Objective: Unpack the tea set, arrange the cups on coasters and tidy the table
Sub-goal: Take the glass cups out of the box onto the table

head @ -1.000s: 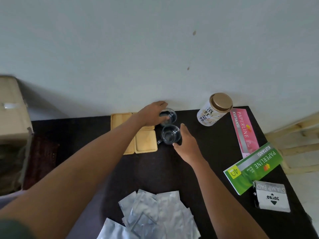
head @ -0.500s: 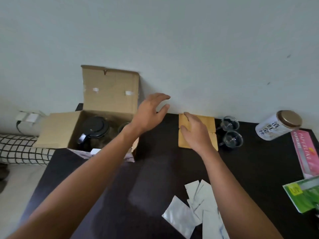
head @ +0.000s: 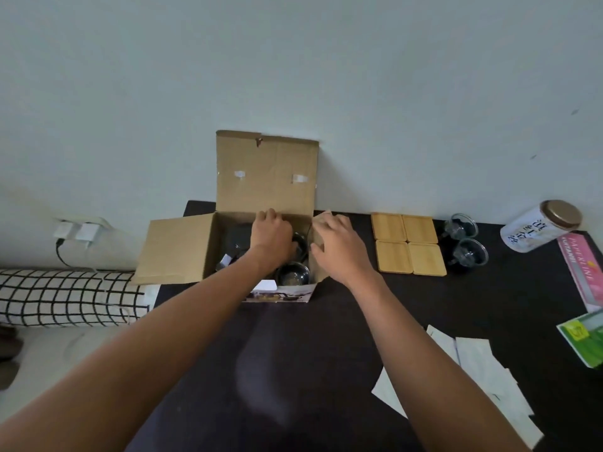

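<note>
An open cardboard box (head: 266, 177) stands at the back of the black table (head: 293, 370). Inside it I see a glass cup (head: 292, 274), a second cup (head: 301, 244) half hidden, and a dark teapot (head: 233, 239). My left hand (head: 272, 234) reaches down into the box over the second cup, with its fingertips hidden. My right hand (head: 339, 246) lies with spread fingers against the box's right flap. Several bamboo coasters (head: 408, 244) form a square to the right. Two glass cups (head: 465, 239) stand on the table beside them, off the coasters.
A white tea tin (head: 538, 231) lies at the back right, with a pink carton (head: 584, 272) and a green carton (head: 582, 337) near the right edge. Several silver sachets (head: 473, 370) lie front right. A checkered pillow (head: 65, 296) and wall plugs (head: 76, 231) are left of the table.
My view has swung left from the cups to the box. Both hands left the two cups, crossed the coasters, and now the left is inside the box and the right at its flap.
</note>
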